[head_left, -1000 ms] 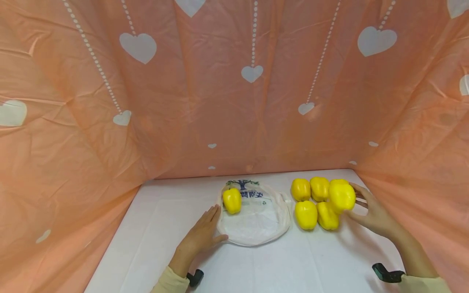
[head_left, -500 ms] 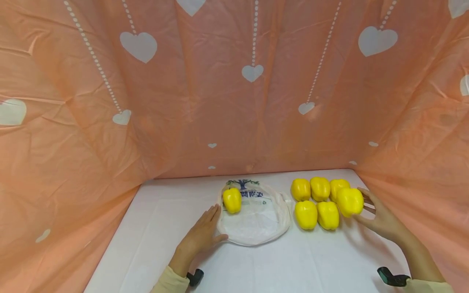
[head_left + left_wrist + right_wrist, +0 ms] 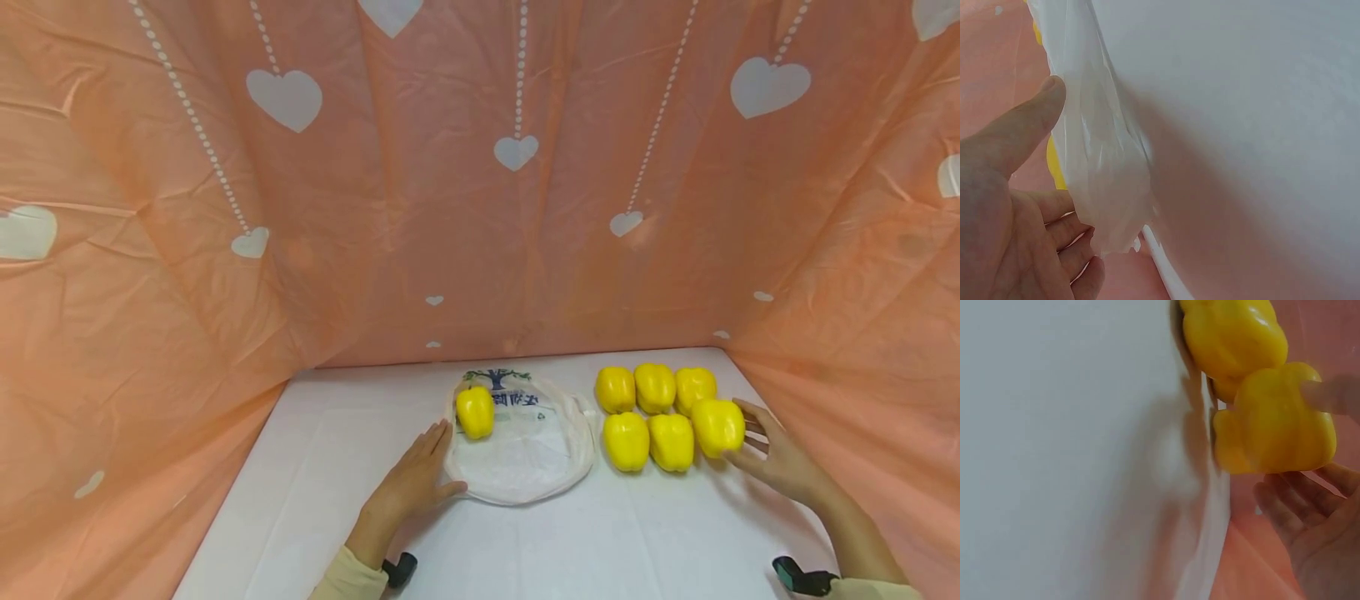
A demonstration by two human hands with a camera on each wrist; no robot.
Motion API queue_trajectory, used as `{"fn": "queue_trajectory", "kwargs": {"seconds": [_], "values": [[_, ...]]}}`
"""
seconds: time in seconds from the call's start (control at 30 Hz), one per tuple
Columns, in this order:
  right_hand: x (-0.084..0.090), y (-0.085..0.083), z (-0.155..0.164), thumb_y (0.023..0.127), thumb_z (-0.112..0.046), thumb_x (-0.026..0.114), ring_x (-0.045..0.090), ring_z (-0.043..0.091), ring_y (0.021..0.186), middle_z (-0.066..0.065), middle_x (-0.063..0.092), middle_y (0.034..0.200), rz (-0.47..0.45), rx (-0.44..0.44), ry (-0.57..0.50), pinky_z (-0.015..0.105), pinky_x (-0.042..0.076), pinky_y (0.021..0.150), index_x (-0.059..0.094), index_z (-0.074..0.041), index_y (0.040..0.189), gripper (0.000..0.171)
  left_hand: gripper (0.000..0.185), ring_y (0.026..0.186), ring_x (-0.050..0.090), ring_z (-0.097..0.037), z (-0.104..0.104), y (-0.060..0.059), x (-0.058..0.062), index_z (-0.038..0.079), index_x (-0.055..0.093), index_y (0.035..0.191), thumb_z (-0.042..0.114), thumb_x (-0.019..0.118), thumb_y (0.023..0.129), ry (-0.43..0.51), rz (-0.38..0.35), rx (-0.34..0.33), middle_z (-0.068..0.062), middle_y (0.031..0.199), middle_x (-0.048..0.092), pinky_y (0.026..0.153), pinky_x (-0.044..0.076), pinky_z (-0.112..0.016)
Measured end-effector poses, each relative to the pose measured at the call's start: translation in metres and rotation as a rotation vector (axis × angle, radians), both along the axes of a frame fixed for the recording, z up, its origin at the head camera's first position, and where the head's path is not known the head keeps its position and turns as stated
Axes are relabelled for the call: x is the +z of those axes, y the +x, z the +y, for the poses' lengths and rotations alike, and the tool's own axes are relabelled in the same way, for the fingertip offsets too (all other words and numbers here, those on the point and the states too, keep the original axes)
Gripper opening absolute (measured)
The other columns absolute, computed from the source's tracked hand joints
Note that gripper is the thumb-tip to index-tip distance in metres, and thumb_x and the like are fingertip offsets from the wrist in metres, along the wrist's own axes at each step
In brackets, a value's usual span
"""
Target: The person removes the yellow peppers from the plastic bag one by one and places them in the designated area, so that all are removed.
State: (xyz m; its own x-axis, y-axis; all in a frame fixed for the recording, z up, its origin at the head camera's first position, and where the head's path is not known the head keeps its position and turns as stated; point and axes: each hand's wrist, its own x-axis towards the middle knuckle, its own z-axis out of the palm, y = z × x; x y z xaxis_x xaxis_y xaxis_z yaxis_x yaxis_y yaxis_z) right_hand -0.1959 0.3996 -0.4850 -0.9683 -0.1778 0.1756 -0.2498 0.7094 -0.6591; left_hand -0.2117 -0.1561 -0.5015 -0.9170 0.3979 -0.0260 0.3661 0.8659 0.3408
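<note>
Six yellow peppers stand in two rows at the right of the white table [image 3: 525, 550]. My right hand [image 3: 752, 442] is beside the front right pepper [image 3: 717, 427], which sits on the table. One finger touches this pepper [image 3: 1272, 425], and the other fingers [image 3: 1291, 506] are spread and relaxed just off it. A seventh yellow pepper [image 3: 476, 412] lies on a white plastic bag [image 3: 528, 458] at the table's middle. My left hand [image 3: 437, 463] lies flat on the table at the bag's left rim, thumb [image 3: 1016, 131] straight against the bag [image 3: 1104, 175].
Orange cloth with white hearts [image 3: 517, 208] hangs close round the table at the back and both sides. The other peppers [image 3: 655, 387] crowd between the bag and the right curtain. Bare tabletop lies in front and at the left [image 3: 337, 442].
My right hand carried the pepper from above the group rightward and down to the front row's right end, then loosened its fingers. The left hand has not moved.
</note>
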Motion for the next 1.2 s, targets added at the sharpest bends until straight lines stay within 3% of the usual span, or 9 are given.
{"fn": "queue_trajectory", "kwargs": {"seconds": [0.5,0.6,0.7,0.8,0.93,1.0,1.1,1.13,1.2], "values": [[-0.013,0.000,0.002,0.091,-0.023,0.075,0.045,0.056,0.123,0.036,0.037,0.141,-0.082,-0.010,-0.035,-0.002,0.038,0.083,0.020,0.007,0.152,0.087,0.097,0.153,0.018,-0.032,0.000,-0.001,-0.003,0.000,0.021,0.158,0.049,0.070,0.090,-0.008,-0.020,0.013,-0.016,0.166,0.015,0.125,0.018,-0.047],[-0.017,-0.001,0.002,0.089,-0.018,0.077,0.053,0.021,0.124,0.035,0.038,0.140,-0.048,0.001,-0.061,-0.003,0.038,0.084,0.022,0.008,0.151,0.086,0.097,0.153,0.018,-0.031,0.000,-0.001,-0.003,0.000,0.021,0.158,0.050,0.070,0.090,-0.010,-0.016,0.011,-0.016,0.166,0.015,0.125,0.017,-0.047],[-0.020,-0.002,0.002,0.087,-0.011,0.078,0.041,-0.015,0.112,0.035,0.039,0.138,0.004,0.026,-0.101,-0.004,0.036,0.086,0.025,0.009,0.149,0.084,0.097,0.153,0.017,-0.031,0.000,-0.002,-0.003,-0.001,0.021,0.158,0.050,0.069,0.091,-0.014,-0.007,0.004,-0.017,0.166,0.015,0.126,0.017,-0.047],[-0.021,-0.002,0.002,0.087,-0.010,0.078,0.031,-0.025,0.107,0.035,0.039,0.137,0.013,0.033,-0.113,-0.004,0.036,0.086,0.025,0.008,0.149,0.083,0.097,0.153,0.017,-0.031,-0.001,-0.001,-0.003,-0.002,0.021,0.158,0.049,0.069,0.091,-0.013,0.003,-0.002,-0.018,0.166,0.015,0.125,0.017,-0.047],[-0.021,-0.001,0.003,0.089,-0.013,0.076,0.040,-0.014,0.112,0.035,0.039,0.138,-0.010,0.024,-0.088,-0.004,0.035,0.086,0.024,0.007,0.149,0.082,0.096,0.153,0.018,-0.032,-0.001,-0.001,-0.003,-0.002,0.022,0.157,0.049,0.069,0.091,-0.011,0.014,-0.003,-0.018,0.166,0.016,0.125,0.018,-0.047],[-0.020,0.000,0.002,0.089,-0.014,0.076,0.050,0.007,0.118,0.036,0.039,0.139,-0.028,0.020,-0.074,-0.004,0.035,0.086,0.024,0.007,0.149,0.083,0.096,0.153,0.018,-0.032,-0.001,0.000,-0.003,-0.002,0.022,0.157,0.049,0.069,0.091,-0.011,0.015,-0.001,-0.018,0.166,0.016,0.125,0.018,-0.047],[-0.020,0.001,0.001,0.089,-0.015,0.076,0.049,0.045,0.119,0.036,0.038,0.139,-0.045,0.022,-0.060,-0.005,0.034,0.086,0.022,0.008,0.149,0.084,0.096,0.153,0.018,-0.031,-0.001,0.000,-0.002,-0.002,0.022,0.157,0.048,0.069,0.091,-0.009,0.010,0.003,-0.018,0.166,0.016,0.126,0.017,-0.047],[-0.020,0.000,0.001,0.089,-0.015,0.076,0.045,0.054,0.119,0.037,0.038,0.139,-0.048,0.023,-0.057,-0.005,0.034,0.086,0.022,0.008,0.149,0.084,0.096,0.153,0.018,-0.031,-0.001,0.000,-0.002,-0.002,0.022,0.157,0.049,0.070,0.091,-0.008,0.008,0.004,-0.018,0.166,0.016,0.126,0.017,-0.046],[-0.020,0.000,0.002,0.090,-0.016,0.075,0.043,0.057,0.120,0.037,0.037,0.139,-0.060,0.025,-0.054,-0.005,0.034,0.085,0.020,0.008,0.150,0.085,0.096,0.153,0.018,-0.031,-0.001,0.000,-0.002,-0.002,0.021,0.158,0.049,0.069,0.091,-0.010,0.004,0.007,-0.017,0.166,0.016,0.126,0.017,-0.046]]}}
